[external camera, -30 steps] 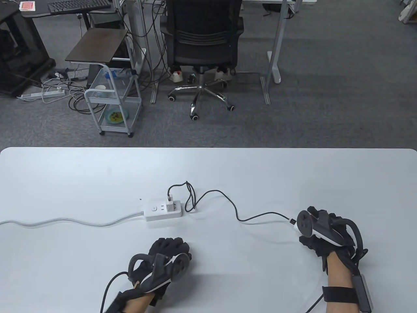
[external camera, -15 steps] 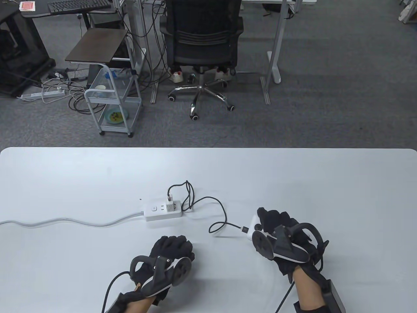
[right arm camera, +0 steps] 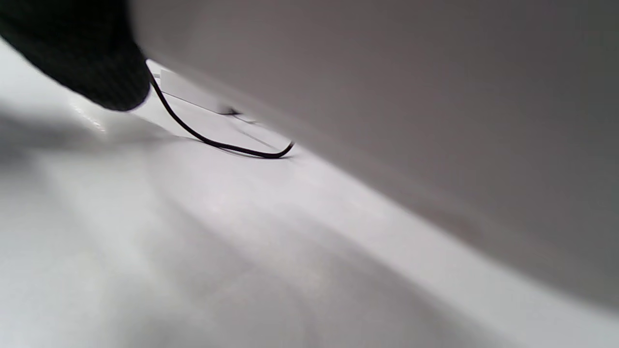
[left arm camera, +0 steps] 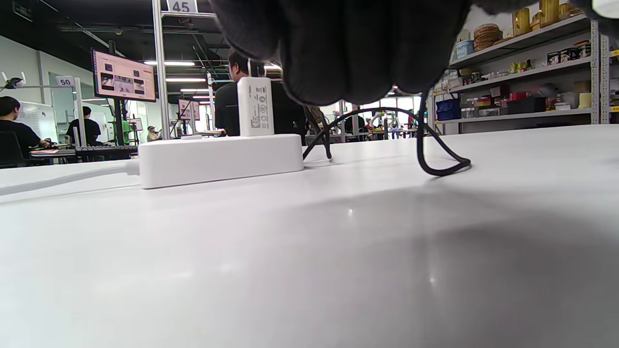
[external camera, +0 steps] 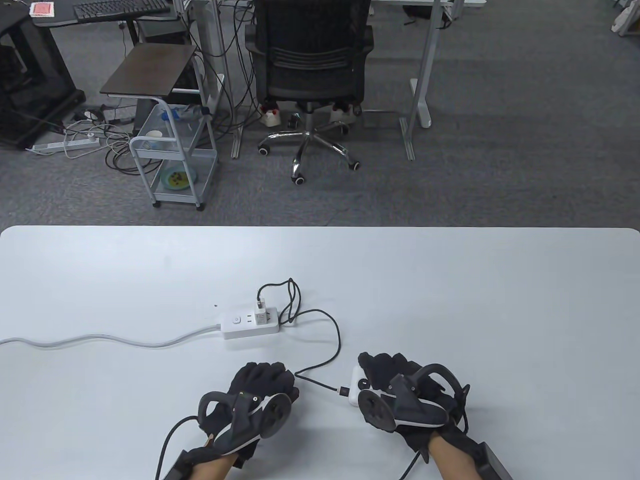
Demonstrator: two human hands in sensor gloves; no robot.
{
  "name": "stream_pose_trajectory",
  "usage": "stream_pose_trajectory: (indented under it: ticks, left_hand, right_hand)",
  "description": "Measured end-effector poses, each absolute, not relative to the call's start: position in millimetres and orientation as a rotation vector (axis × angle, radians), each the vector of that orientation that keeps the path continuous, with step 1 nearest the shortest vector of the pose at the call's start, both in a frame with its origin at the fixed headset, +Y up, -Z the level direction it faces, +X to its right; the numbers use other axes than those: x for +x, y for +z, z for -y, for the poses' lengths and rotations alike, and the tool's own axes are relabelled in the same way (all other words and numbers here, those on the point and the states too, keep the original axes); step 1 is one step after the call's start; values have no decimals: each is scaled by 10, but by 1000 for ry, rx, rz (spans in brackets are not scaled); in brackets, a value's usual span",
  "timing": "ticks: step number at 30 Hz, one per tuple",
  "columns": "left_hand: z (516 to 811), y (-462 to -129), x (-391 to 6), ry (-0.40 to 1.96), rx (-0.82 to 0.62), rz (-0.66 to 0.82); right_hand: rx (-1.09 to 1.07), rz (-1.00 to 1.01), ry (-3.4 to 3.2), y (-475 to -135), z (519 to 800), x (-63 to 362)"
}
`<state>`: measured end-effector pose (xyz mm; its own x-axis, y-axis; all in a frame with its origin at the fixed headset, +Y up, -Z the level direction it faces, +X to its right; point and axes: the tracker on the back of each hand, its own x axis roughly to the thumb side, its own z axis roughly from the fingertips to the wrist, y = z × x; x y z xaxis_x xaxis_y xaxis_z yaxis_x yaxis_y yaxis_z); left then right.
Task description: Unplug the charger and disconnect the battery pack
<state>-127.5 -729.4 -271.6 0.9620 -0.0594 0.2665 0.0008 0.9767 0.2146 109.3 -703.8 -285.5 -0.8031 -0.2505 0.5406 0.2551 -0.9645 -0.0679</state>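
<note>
Table view shows your right hand [external camera: 400, 400] with its fingers curled around the white battery pack [external camera: 356, 387], holding it low over the near part of the surface [external camera: 500, 300], just right of your left hand [external camera: 260, 395]. The pack's port end faces left, so the black cable [external camera: 336, 340] and its plug [external camera: 344, 390] point straight at your left hand; that looks like a deliberate setup for a two-handed pull, one hand bracing the pack while the other takes the plug. The plug is seated in the pack, so that disconnection is not yet done.

Your left hand rests on the surface with its fingers loosely curled and holding nothing, close to the plug but apart from it.

The charger [external camera: 260, 316] stands upright in the white power strip [external camera: 250, 326], farther back near the middle of the surface, with the cable looping beside it; the left wrist view confirms it fully plugged in [left arm camera: 255, 107]. Neither part of the task is finished, I judge.

The right wrist view is blurred and shows only a fingertip and a stretch of cable.

On the floor beyond, a small wire cart [external camera: 172, 165] holds a plate on its bottom shelf and what looks like a cup above.
</note>
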Motion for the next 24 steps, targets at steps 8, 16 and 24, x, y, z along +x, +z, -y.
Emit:
stream_pose_trajectory:
  ticks: [8,16,24]
  left_hand:
    - [7277,-2638,-1199,-28,273,292]
    - [7183,-2540,-1100,30,313,338]
    - [7248,-2535,-1025,-8,283,374]
  right_hand:
    - [-851,70,-2691,-2864,7269,1005]
    - [-812,175,-2681,-2918,7422,1014]
    - [-830,205,-2674,-2896,7459,944]
